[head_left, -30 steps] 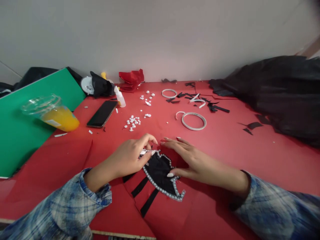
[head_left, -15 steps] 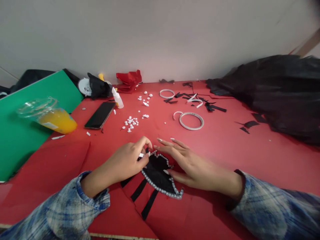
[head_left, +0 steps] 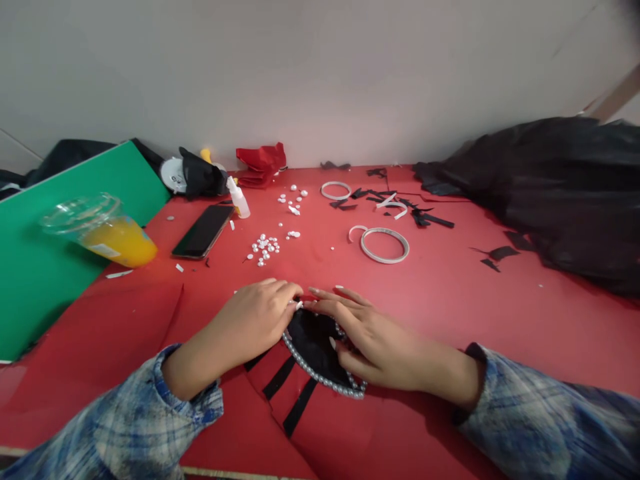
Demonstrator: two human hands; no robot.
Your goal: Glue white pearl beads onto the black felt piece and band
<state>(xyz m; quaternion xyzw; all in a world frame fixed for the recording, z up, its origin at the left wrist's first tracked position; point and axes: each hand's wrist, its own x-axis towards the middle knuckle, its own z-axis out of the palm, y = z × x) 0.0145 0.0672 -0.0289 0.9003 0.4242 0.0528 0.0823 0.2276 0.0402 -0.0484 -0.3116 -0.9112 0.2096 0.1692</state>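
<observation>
here both hands (head_left: 305,327) press flat, holding nothing, on a black patch (head_left: 313,343) edged with pearl beads.

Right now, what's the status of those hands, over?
Left hand and right hand both pressing on the black pearl-trimmed piece, fingertips meeting at its top edge. Loose pearls and tape ring lie beyond, apart.

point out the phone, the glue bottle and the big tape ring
phone (head_left: 204,231), head view, middle of its dark screen
glue bottle (head_left: 241,200), head view, its pale body
big tape ring (head_left: 368,251), head view, its near-left rim
</observation>
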